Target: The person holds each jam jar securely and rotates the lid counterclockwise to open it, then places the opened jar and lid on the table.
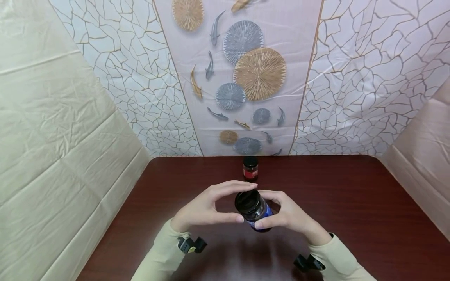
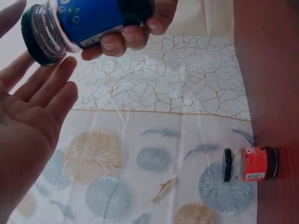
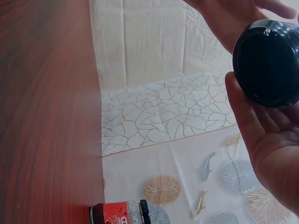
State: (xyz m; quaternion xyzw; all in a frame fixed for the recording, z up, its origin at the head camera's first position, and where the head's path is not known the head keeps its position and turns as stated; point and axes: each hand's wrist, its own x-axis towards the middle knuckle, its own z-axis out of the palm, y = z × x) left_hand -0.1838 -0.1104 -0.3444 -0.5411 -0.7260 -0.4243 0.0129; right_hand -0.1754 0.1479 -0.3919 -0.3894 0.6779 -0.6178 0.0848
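Observation:
My right hand (image 1: 286,212) grips a blue-labelled glass jar (image 1: 264,212) around its body, holding it tilted above the table. The jar's black lid (image 1: 247,201) leans toward my left hand (image 1: 214,203). That hand has its thumb and fingers spread wide around the lid, with the fingers fairly straight. Whether its fingertips touch the lid is hard to tell. In the left wrist view, blueberries are printed on the jar's label (image 2: 88,21). The right wrist view faces the jar's dark base (image 3: 266,65).
A smaller jar with a red label (image 1: 250,173) and dark lid stands upright at the back of the dark wooden table (image 1: 334,187). Behind it hangs a patterned cloth (image 1: 246,117). Pale cloth walls (image 1: 70,156) flank the table.

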